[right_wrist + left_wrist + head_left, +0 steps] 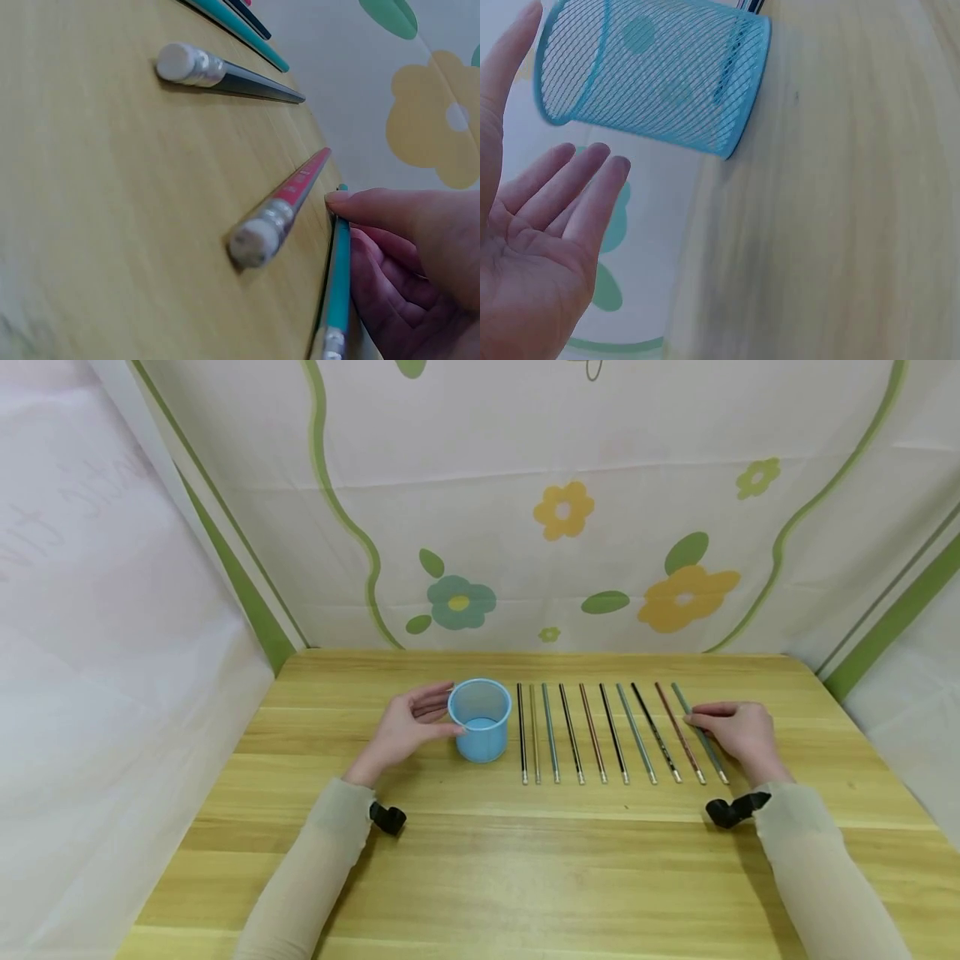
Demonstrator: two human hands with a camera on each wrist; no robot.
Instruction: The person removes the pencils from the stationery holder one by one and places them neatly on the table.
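A light blue mesh pencil cup (482,745) stands upright on the table. My left hand (405,727) is at its left side, the thumb near the front of the rim and the fingers behind. In the left wrist view this hand (551,247) has loosely extended fingers, and a gap shows between the fingertips and the mesh cup (660,71). At the far right end of a row of pencils, my right hand (735,731) pinches a teal pencil (711,753) by its upper part. This teal pencil (340,281) still lies on or close to the tabletop; its eraser end points toward me.
Several more pencils lie side by side between cup and right hand, among them a red pencil (681,735), a dark pencil (656,732) and a gold pencil (536,735). Behind the wooden table (540,877) hangs a flowered white cloth (480,527).
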